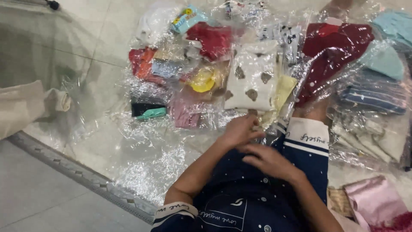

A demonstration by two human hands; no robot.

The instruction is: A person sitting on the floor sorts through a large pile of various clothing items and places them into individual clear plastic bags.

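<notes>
My left hand (pixel 240 131) reaches forward over my lap, fingers curled on the lower edge of a clear plastic packet holding a white garment with brown bear prints (pixel 251 79). A pale yellow cloth (pixel 281 94) lies in plastic just right of it. My right hand (pixel 270 161) rests below the left one, fingers spread flat on the navy dotted garment (pixel 240 193) over my legs. It holds nothing.
Several plastic-wrapped clothes cover the tiled floor ahead: red and orange ones (pixel 143 62), a dark red one (pixel 332 51), light blue and striped ones (pixel 377 86), a pink one (pixel 373 199). A beige cloth (pixel 21 107) lies at left beside a floor strip (pixel 77 174).
</notes>
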